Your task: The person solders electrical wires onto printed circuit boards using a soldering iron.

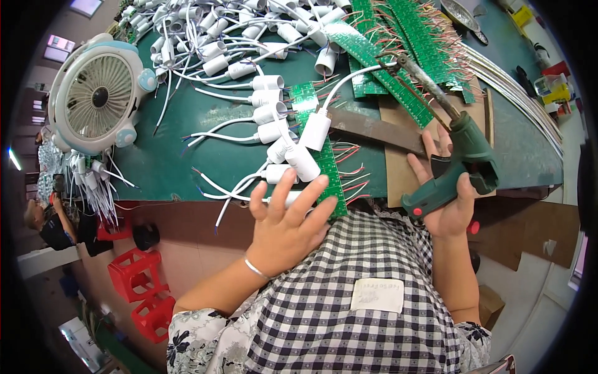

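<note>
The left hand (pixel 288 223) lies flat and spread at the near edge of the green table (pixel 168 156), fingers fanned wide, pressing on the lower end of a long green circuit strip (pixel 324 156) and on a white socket (pixel 288 198) whose barrel shows between the fingers. It grips nothing; it only bears down. The strip runs away from the hand toward the far side of the table, with thin red wires sticking out along its right edge. A row of white lamp sockets (pixel 269 100), each trailing a white cable, lies against the strip's left side, just beyond the fingertips.

The right hand (pixel 450 199) is closed around the green pistol handle of a soldering gun (pixel 464 153), with the fingers curled over the grip. The gun's dark, scorched barrel slants up and to the left, and its tip (pixel 387 62) sits well beyond the left hand, at a white cable (pixel 349 78) that arcs down to a socket on the strip. Under the gun lies a brown board (pixel 398 168) (cardboard, by the look of it).

Further back sit a heap of more white sockets (pixel 212 31) and a stack of green circuit strips (pixel 405 31). A small round fan (pixel 99 93) stands at the left of the table. Red crates (pixel 140 287) sit on the floor below.
</note>
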Demonstrator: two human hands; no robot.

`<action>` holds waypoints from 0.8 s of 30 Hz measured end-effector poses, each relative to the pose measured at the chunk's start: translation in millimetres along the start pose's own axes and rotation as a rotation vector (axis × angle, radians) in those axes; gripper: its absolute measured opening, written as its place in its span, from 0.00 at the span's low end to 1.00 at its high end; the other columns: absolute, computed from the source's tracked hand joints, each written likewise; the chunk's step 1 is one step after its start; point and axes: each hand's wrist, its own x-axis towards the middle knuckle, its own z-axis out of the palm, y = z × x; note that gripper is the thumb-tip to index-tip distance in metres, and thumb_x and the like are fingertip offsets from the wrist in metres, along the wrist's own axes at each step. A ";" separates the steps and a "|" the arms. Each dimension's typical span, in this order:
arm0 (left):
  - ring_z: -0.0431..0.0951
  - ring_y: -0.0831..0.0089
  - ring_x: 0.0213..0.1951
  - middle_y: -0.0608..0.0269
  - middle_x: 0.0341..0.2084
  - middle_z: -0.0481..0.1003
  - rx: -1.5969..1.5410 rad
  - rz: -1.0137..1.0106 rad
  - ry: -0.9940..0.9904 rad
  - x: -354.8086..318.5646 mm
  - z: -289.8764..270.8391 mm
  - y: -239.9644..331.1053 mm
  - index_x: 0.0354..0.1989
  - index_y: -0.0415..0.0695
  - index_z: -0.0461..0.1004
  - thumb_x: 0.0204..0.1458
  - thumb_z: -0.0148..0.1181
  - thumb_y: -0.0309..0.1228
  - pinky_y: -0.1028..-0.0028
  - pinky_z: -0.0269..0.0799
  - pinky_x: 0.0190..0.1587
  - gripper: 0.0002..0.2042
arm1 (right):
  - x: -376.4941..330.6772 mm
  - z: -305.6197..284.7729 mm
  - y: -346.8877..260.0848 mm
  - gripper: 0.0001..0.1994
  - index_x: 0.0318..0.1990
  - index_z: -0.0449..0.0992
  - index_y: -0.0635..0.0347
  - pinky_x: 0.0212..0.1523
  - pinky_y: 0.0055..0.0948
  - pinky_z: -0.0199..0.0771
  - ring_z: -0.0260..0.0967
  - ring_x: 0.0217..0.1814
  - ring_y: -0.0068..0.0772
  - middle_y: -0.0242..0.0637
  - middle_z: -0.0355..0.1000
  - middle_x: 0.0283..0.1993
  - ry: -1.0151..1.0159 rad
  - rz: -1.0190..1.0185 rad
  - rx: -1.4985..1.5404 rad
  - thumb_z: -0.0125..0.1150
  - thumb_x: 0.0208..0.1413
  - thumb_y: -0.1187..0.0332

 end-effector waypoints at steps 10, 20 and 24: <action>0.66 0.64 0.53 0.73 0.47 0.73 0.095 0.023 0.127 3.5 5.3 -16.8 0.40 0.53 0.78 0.40 0.58 0.26 0.61 0.57 0.53 0.16 | 6.4 21.7 20.2 0.30 0.66 0.50 0.55 0.62 0.63 0.54 0.40 0.73 0.47 0.40 0.46 0.70 -0.021 0.002 -0.038 0.51 0.57 0.61; 0.75 0.62 0.34 0.59 0.31 0.75 -0.451 0.083 0.296 -3.4 -126.3 -59.0 0.35 0.44 0.73 0.48 0.59 0.35 0.65 0.68 0.35 0.10 | 16.2 8.1 20.7 0.34 0.67 0.48 0.57 0.63 0.55 0.52 0.39 0.74 0.46 0.42 0.43 0.71 0.023 -0.041 -0.084 0.49 0.57 0.53; 0.68 0.67 0.36 0.60 0.30 0.71 -0.874 -0.080 0.412 -45.1 -205.7 -95.4 0.31 0.41 0.70 0.55 0.53 0.41 0.68 0.58 0.36 0.14 | 12.8 3.7 21.2 0.31 0.66 0.49 0.60 0.64 0.58 0.50 0.43 0.72 0.48 0.44 0.50 0.68 0.027 -0.031 0.041 0.50 0.57 0.62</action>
